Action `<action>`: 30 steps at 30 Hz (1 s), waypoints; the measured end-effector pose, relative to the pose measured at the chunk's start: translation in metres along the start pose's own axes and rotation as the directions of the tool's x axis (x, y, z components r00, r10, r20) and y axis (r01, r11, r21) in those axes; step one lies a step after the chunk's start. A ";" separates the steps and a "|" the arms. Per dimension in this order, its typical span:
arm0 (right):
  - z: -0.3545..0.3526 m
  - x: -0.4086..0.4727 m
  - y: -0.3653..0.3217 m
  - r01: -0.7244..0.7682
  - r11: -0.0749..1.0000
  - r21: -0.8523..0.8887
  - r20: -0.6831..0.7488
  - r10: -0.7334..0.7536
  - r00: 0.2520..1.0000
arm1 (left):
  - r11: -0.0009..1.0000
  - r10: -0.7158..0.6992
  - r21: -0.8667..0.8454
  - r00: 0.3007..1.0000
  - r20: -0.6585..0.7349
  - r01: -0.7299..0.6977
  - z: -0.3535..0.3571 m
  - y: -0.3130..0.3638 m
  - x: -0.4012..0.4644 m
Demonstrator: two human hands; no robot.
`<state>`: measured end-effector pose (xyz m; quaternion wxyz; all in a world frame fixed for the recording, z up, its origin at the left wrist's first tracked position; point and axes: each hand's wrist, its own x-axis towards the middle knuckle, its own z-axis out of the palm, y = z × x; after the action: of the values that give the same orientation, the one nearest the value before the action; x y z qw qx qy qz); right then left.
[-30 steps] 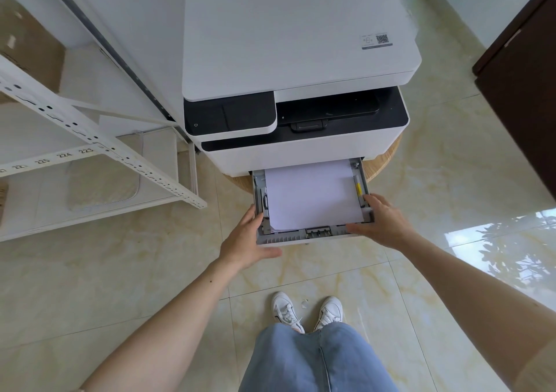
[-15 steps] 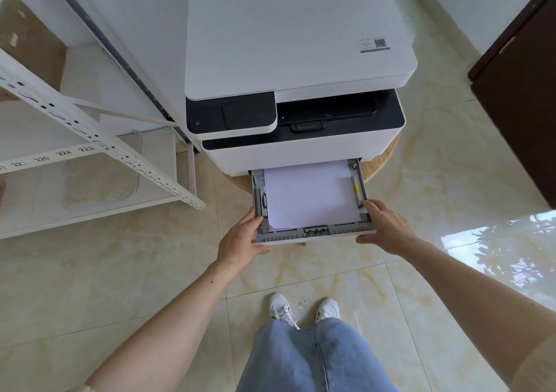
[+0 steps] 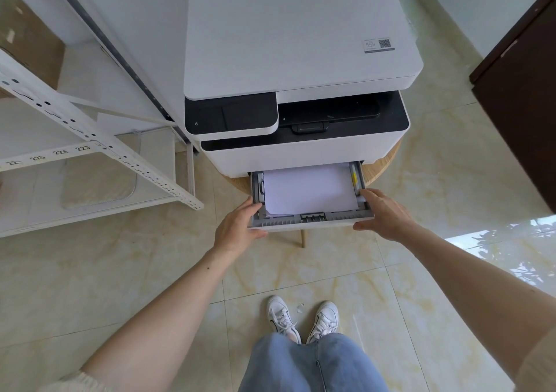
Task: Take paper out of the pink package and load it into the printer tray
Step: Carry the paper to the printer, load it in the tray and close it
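A white and black printer (image 3: 301,45) stands on a round wooden stool (image 3: 388,163). Its grey paper tray (image 3: 310,221) sticks out partway at the bottom front. A stack of white paper (image 3: 307,188) lies in the tray, slightly askew. My left hand (image 3: 237,230) grips the tray's front left corner, thumb on top. My right hand (image 3: 383,214) holds the front right corner, fingers along the side rail. The pink package is not in view.
A white metal shelf rack (image 3: 99,147) stands to the left, close to the printer. A dark wooden door or cabinet (image 3: 520,105) is at the right. My legs in jeans and white shoes (image 3: 304,319) stand on the glossy tile floor below the tray.
The tray has slid a little further into the printer, with both hands moving along on its front corners. Less paper shows than before.
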<state>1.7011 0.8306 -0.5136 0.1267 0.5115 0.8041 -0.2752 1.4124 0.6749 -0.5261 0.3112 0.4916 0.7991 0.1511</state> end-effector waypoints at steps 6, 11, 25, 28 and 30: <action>-0.009 0.017 -0.002 0.007 1.000 -0.027 -0.077 -0.009 0.997 | 0.998 -0.002 -0.060 0.988 -0.157 -0.008 0.003 0.001 0.015; -0.012 0.031 -0.002 -0.055 0.995 -0.084 -0.188 0.039 0.981 | 1.000 -0.024 -0.026 0.942 -0.335 0.016 0.004 -0.002 0.025; -0.014 0.052 -0.001 -0.268 0.953 0.139 -0.370 0.301 0.879 | 0.967 -0.254 -0.120 0.888 -0.384 0.224 -0.014 0.002 0.051; -0.019 0.060 0.004 -0.258 0.944 0.205 -0.280 0.309 0.909 | 0.972 -0.233 -0.105 0.889 -0.395 0.208 -0.018 -0.004 0.057; -0.020 0.065 0.006 -0.198 0.937 0.287 -0.263 0.276 0.925 | 0.975 -0.221 -0.098 0.873 -0.435 0.199 -0.018 -0.006 0.059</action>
<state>1.6794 0.8931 -0.5305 -0.0307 0.6534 0.7033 -0.2784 1.3777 0.7255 -0.5358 0.1478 0.3467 0.8934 0.2444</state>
